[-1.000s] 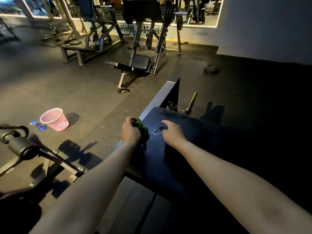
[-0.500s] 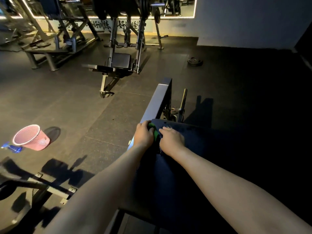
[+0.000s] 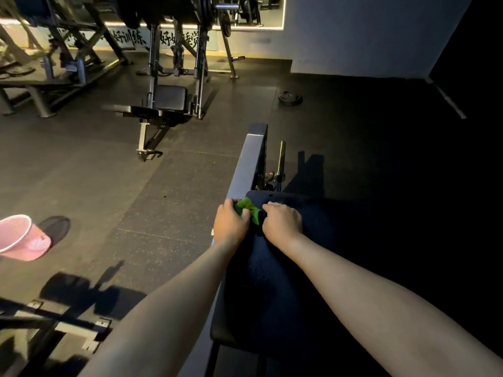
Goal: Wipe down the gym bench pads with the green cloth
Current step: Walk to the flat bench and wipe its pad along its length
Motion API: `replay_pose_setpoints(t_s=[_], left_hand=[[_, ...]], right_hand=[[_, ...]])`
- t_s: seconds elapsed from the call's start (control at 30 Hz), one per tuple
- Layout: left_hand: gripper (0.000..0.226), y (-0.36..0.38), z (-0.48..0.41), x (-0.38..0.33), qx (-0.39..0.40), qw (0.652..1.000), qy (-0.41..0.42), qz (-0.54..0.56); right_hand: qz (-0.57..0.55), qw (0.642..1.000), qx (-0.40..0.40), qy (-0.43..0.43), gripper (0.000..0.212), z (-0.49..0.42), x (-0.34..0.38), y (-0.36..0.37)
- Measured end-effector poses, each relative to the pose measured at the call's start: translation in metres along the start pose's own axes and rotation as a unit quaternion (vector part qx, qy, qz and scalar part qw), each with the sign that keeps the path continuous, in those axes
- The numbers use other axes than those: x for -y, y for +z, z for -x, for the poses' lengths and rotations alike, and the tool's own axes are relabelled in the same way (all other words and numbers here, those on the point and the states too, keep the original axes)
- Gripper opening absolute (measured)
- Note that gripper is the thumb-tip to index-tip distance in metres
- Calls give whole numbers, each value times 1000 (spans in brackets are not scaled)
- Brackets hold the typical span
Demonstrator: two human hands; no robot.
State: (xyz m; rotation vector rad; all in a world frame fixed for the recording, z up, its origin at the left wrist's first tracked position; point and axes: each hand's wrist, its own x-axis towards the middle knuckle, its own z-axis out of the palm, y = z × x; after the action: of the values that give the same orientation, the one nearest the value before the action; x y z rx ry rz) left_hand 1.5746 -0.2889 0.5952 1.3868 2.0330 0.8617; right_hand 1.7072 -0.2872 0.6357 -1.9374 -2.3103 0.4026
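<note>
Gripping bunched green cloth [image 3: 246,208] from 2 sides, left hand [image 3: 230,227] and right hand [image 3: 281,226] with fingers curled, at far end of dark bench pad [image 3: 272,281].

Forearms extended forward, left hand [image 3: 231,227] and right hand [image 3: 281,227] side by side, fingers curled gripping green cloth [image 3: 249,209].

Near the frame's centre, the left hand [image 3: 231,227] and right hand [image 3: 281,227] sit close together at the far end of a dark navy padded bench pad [image 3: 272,289]. Both curl their fingers on a crumpled bright green cloth [image 3: 245,208] bunched between them. A grey metal frame beam [image 3: 246,161] rises from the pad's far left corner. At the left edge a pink plastic mesh basket [image 3: 24,240] sits tilted on the speckled rubber floor [image 3: 163,213]. Above centre a black round weight plate [image 3: 290,98] lies flat.
</note>
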Motion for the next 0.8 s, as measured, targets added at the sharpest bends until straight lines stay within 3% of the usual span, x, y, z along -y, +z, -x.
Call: replay_pose_setpoints(t_s=[0.17,0.43,0.53,0.8], left_hand=[[23,-15,16,25,20,998,-55,-14],[31,1,-31,-10,14,994,9,108],[36,15,-43,-18,67,993,-4,94],[28,2,-18,-2,42,999,-8,22]], right_hand=[[22,1000,2,4,26,0,8,6],[27,1000,5,1,29,-6,5,12],[17,1000,6,5,31,-6,4,12],[27,1000,-4,15,37,-7,10,22]])
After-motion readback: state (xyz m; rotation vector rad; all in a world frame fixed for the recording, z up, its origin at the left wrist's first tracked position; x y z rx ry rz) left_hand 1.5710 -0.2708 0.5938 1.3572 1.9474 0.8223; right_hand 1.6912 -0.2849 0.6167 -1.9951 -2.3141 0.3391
